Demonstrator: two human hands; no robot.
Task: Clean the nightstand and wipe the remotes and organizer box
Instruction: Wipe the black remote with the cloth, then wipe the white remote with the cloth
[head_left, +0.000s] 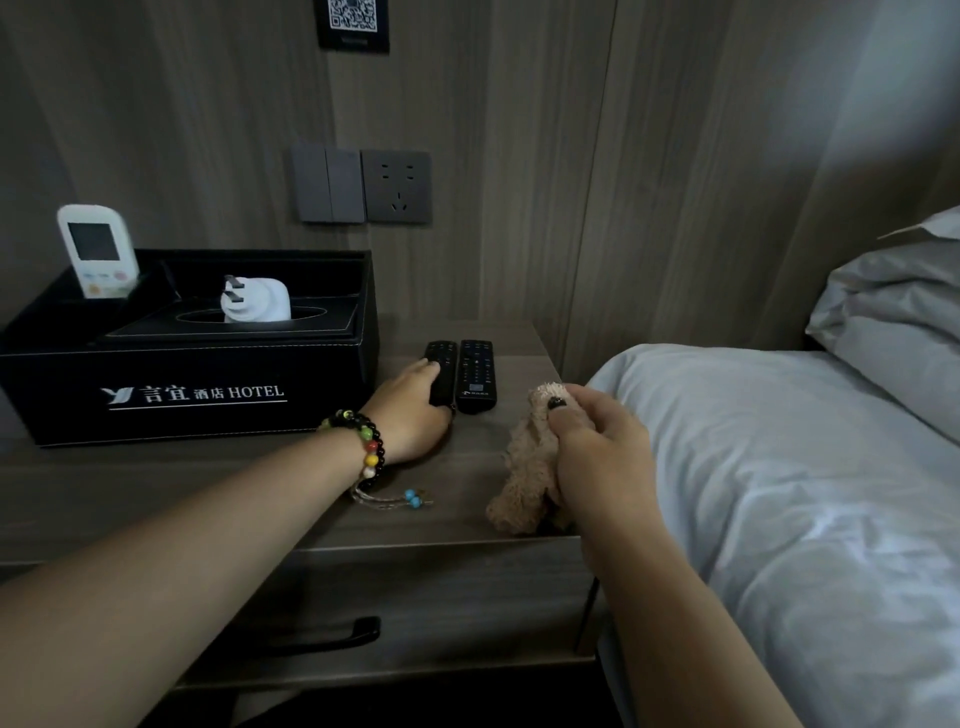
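With our left hand we grip the left black remote lying on the nightstand; our right hand clutches the brown cloth. We judge wiping this remote comes next: lift it toward the cloth.

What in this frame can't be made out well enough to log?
Head view only:
- Lower part of the left black remote: covered by the left hand.
- Button labels on the right black remote: too small.
- White remote: lower end hidden inside the organizer box.
- Cloth: partly hidden in the right hand.
- QR sign: cut by the top edge.
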